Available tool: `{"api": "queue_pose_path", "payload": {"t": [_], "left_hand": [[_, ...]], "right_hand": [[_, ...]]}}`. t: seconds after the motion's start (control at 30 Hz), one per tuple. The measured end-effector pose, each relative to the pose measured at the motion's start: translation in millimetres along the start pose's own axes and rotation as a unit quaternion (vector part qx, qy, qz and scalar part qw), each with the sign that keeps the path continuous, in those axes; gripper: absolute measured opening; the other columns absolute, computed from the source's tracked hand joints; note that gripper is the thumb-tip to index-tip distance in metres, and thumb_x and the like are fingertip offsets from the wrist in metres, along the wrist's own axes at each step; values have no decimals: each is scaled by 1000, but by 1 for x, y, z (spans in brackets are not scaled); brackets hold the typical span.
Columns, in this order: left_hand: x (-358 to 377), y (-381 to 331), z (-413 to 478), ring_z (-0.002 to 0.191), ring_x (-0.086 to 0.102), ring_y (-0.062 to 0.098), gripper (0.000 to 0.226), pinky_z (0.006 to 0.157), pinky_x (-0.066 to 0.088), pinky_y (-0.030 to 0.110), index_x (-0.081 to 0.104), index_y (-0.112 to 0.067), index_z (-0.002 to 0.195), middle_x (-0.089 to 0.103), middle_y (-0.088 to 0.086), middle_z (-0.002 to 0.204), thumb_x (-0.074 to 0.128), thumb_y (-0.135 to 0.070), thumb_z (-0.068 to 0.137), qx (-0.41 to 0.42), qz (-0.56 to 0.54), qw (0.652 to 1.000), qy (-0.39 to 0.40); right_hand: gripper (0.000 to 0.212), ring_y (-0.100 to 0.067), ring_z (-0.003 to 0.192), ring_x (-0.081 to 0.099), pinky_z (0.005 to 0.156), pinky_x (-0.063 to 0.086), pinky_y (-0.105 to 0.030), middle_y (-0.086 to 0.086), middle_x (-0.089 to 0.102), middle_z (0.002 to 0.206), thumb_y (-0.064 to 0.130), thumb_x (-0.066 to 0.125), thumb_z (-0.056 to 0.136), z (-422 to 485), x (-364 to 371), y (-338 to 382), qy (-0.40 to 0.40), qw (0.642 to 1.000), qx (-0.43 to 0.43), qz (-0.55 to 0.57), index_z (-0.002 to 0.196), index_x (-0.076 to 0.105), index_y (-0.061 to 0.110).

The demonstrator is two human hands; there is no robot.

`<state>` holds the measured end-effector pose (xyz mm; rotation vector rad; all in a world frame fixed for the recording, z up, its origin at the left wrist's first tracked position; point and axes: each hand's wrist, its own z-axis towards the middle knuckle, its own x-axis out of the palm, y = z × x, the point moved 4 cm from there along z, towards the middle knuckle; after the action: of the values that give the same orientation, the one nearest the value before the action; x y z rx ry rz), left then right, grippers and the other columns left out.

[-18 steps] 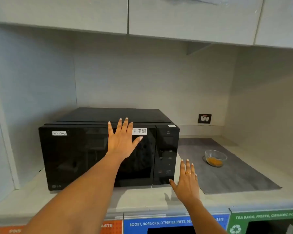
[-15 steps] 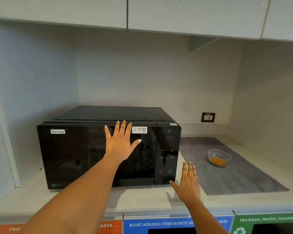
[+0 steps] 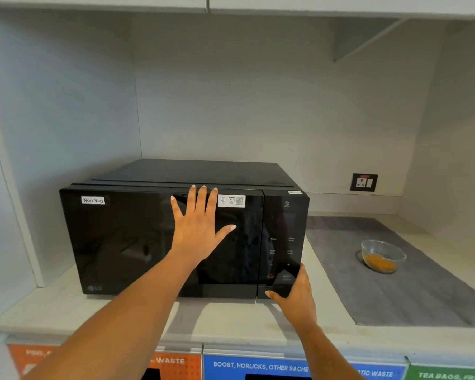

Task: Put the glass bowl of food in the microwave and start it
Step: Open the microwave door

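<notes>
Left hand (image 3: 196, 233) lies flat, fingers spread, on the microwave (image 3: 159, 239) door; right hand (image 3: 294, 293) is open at its lower corner. At three o'clock, the glass bowl (image 3: 382, 256) looks rigid, slick, breakable; cup its sides.

"Non-Veg" sticker (image 3: 93, 200) and LG logo (image 3: 94, 288) on microwave (image 3: 126, 242) door — "WASTE", seemingly "BOOST, HORLICKS" bin labels (image 3: 258, 366).

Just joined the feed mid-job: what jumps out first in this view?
The black microwave fills the centre of the counter, door shut, with the left hand spread flat on its glass. The right hand is at the control panel's lower corner. The glass bowl of food sits apart on the grey mat, far right.
</notes>
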<state>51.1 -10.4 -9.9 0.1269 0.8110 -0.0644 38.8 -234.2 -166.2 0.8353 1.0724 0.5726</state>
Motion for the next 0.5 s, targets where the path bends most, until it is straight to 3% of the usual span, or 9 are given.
{"api": "queue_pose_path", "payload": {"t": [0.5], "left_hand": [[3, -1, 1, 143, 13, 30, 90, 110, 11, 60, 13, -18, 146, 25, 10, 153, 17, -75, 77, -6, 12, 1000, 0]], "right_hand": [[97, -31, 124, 46, 102, 40, -44, -10, 44, 135, 14, 84, 60, 3, 14, -1, -47, 994, 2, 97, 135, 23, 19]]}}
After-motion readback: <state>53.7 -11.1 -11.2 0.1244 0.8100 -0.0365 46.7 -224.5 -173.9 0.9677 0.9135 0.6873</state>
